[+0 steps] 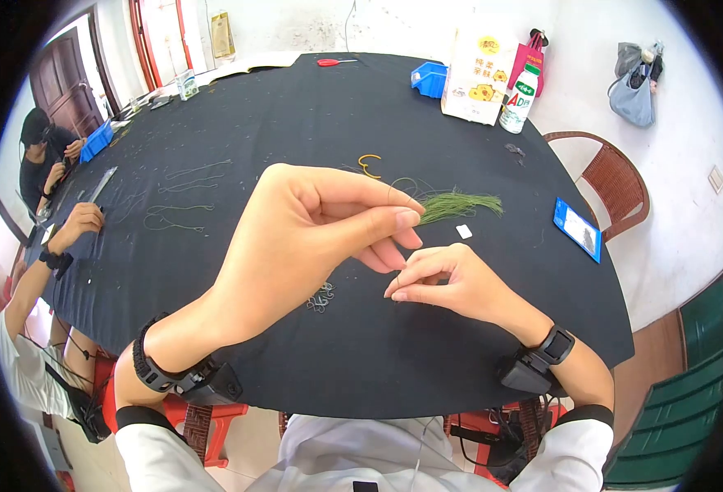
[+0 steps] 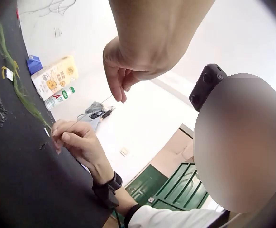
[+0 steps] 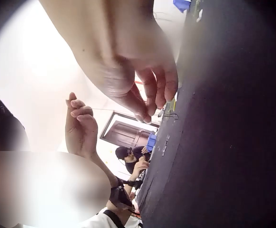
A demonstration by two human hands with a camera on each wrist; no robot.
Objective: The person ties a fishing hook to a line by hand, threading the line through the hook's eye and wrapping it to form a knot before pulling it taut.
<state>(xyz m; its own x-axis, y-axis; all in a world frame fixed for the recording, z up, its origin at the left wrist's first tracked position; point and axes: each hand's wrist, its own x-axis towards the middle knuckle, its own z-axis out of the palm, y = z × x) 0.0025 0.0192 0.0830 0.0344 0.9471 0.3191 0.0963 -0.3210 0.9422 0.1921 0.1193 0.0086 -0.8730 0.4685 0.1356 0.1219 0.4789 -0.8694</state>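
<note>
In the head view my left hand (image 1: 296,238) is raised over the black table, thumb and index finger pinching a thin thread. Lower and to its right, my right hand (image 1: 460,287) pinches with thumb and index finger; a thin line (image 2: 107,99) runs between the two hands in the left wrist view. A bundle of green threads (image 1: 464,207) lies on the table beyond the hands, beside a yellow ring-like piece (image 1: 367,166) and a small white square (image 1: 464,231). Small metal hooks (image 1: 320,298) lie in a pile under my left hand.
Several threads (image 1: 185,207) lie at the left. Farther back are a red screwdriver (image 1: 329,62), a blue bin (image 1: 429,79), a printed bag (image 1: 478,78) and a bottle (image 1: 519,100). A blue packet (image 1: 577,230) lies at the right edge. Other people work along the left side.
</note>
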